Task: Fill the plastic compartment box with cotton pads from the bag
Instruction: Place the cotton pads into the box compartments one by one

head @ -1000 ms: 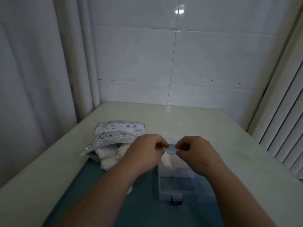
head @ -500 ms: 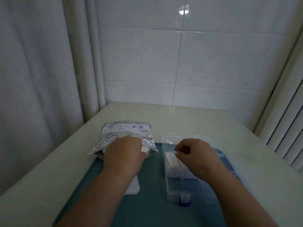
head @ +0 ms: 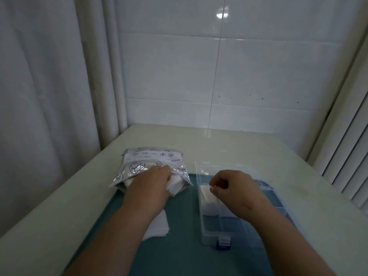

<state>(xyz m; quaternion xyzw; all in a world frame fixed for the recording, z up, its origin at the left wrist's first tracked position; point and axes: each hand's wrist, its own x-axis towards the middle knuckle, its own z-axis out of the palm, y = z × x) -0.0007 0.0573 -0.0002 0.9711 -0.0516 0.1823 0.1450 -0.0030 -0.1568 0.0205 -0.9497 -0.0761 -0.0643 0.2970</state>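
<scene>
Box [head: 211,226], clear plastic with dividers, lies on the right side of a teal mat [head: 179,255]. Its blue latch [head: 224,243] is on the near wall and its clear lid [head: 206,168] is thrown open at the far side. The mat's colour shows through the near compartments. Left of the box and apart from it, a small stack of loose pads [head: 158,226] lies flat on the mat, partly under the left forearm. Both forearms reach in from the bottom edge. White boxed pads [head: 207,200] sit in the box's far-left compartment. The right hand [head: 237,189] hangs over them with its fingers curled in, thumb and forefinger tips closed in a pinch on the far edge of the boxed pads. The rest of that hand covers the middle of the box. Level with it, the left hand [head: 148,188] is pushed into the open mouth of the bag [head: 151,161]. Its fingers are hidden under the foil flap, so whether they grasp anything cannot be told. Bagged pads [head: 176,185] show white in the mouth, just beside that hand. The bag, silvery with blue print, lies flat, its mouth over the mat's far-left corner and its body on the pale table [head: 229,148]. Bag and box lie near each other, not touching. Beyond the table stands a white tiled wall [head: 258,76], with a pale curtain [head: 49,96] to the left and slatted blinds [head: 346,156] to the right.
</scene>
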